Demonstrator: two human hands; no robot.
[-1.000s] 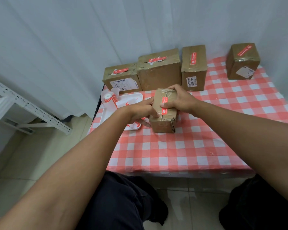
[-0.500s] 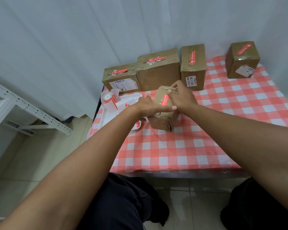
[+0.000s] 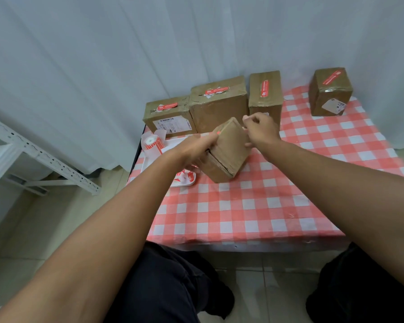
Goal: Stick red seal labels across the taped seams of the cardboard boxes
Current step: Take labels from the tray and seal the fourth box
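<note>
Your left hand (image 3: 197,149) and right hand (image 3: 261,130) hold a small brown cardboard box (image 3: 229,151) tilted above the red-and-white checked tablecloth (image 3: 254,206), fingers curled around its left and far-right edges; only a sliver of its red seal label (image 3: 218,133) shows at the far-left edge. At far left, a roll of red labels (image 3: 152,143) stands on a white tray (image 3: 173,145). Along the far side stand four sealed brown boxes: a low one (image 3: 170,117), a large one (image 3: 219,103), a tall one (image 3: 265,94) and, well apart at far right, a cube-like one (image 3: 330,90)
</note>
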